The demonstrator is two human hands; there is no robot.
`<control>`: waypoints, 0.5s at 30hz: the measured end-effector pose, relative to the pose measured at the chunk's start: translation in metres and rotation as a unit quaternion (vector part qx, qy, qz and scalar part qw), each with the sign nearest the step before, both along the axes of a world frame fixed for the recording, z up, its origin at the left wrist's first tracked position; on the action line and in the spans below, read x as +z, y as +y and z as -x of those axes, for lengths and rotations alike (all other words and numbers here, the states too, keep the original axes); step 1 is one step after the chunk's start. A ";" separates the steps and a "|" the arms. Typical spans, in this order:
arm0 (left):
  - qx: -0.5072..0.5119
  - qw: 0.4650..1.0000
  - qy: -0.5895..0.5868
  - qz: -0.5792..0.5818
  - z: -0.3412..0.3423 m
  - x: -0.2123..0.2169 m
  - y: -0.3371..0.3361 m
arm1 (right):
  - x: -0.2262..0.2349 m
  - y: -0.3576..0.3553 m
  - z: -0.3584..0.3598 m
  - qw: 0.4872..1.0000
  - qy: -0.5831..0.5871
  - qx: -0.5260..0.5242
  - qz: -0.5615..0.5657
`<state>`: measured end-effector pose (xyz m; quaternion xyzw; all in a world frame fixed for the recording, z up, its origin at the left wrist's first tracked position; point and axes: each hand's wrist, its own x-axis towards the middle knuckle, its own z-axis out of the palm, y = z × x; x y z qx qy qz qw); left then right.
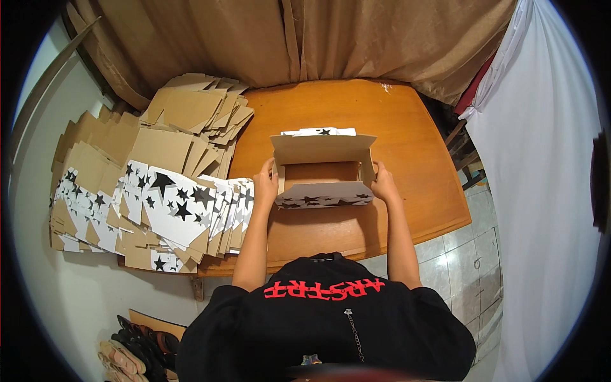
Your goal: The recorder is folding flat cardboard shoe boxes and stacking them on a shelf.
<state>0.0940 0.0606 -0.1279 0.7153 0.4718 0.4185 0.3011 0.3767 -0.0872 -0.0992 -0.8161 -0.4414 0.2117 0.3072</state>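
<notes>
Between my hands a cardboard box (326, 192) stands opened out into a rectangular frame above the wooden table. Its inside is plain brown, and its outer faces are white with black stars. Through the middle of the box the orange-brown tabletop shows, so its bottom is not closed. My left hand (266, 182) grips the left end wall, fingers wrapped round the edge. At the opposite end my right hand (382, 183) holds the right wall the same way. The fingertips inside are only partly visible.
Stacks of flat cardboard blanks (181, 204), some star-printed, cover the left part of the wooden table (420, 159). Brown curtains (223, 38) hang behind it, a white cloth (528, 191) at the right. Several shoes (137, 347) lie low at left.
</notes>
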 end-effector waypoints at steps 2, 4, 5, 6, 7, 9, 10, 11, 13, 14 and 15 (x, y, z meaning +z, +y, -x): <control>-0.014 0.999 0.035 -0.020 0.004 0.004 -0.003 | -0.004 0.001 0.000 1.000 -0.004 0.004 0.012; -0.037 0.996 0.072 0.031 0.014 -0.009 0.010 | -0.013 0.006 -0.001 1.000 -0.008 0.011 0.022; -0.067 0.988 0.110 0.082 0.014 -0.009 0.013 | -0.025 0.009 -0.006 0.997 -0.080 0.007 0.021; -0.068 0.988 0.109 0.082 0.014 -0.010 0.013 | -0.035 0.009 -0.012 0.988 -0.151 0.003 0.020; -0.086 0.982 0.133 0.106 0.015 -0.004 0.012 | -0.035 0.011 -0.016 0.988 -0.151 0.002 0.022; -0.105 0.973 0.158 0.131 0.013 0.007 0.010 | -0.034 0.019 -0.026 0.992 -0.055 -0.066 0.094; -0.123 0.963 0.154 0.182 0.013 0.012 0.007 | -0.032 0.021 -0.024 0.992 -0.054 -0.063 0.094; -0.140 0.951 0.150 0.233 0.014 0.014 0.006 | -0.030 0.023 -0.024 0.993 -0.029 -0.085 0.074; -0.172 0.940 0.151 0.254 0.018 0.011 0.009 | -0.029 0.024 -0.024 0.993 -0.004 -0.105 0.053; -0.206 0.927 0.152 0.275 0.019 0.010 0.009 | -0.028 0.023 -0.028 0.996 -0.021 -0.079 0.024; -0.205 0.927 0.152 0.275 0.020 0.008 0.009 | -0.028 0.023 -0.030 0.998 -0.037 -0.052 -0.006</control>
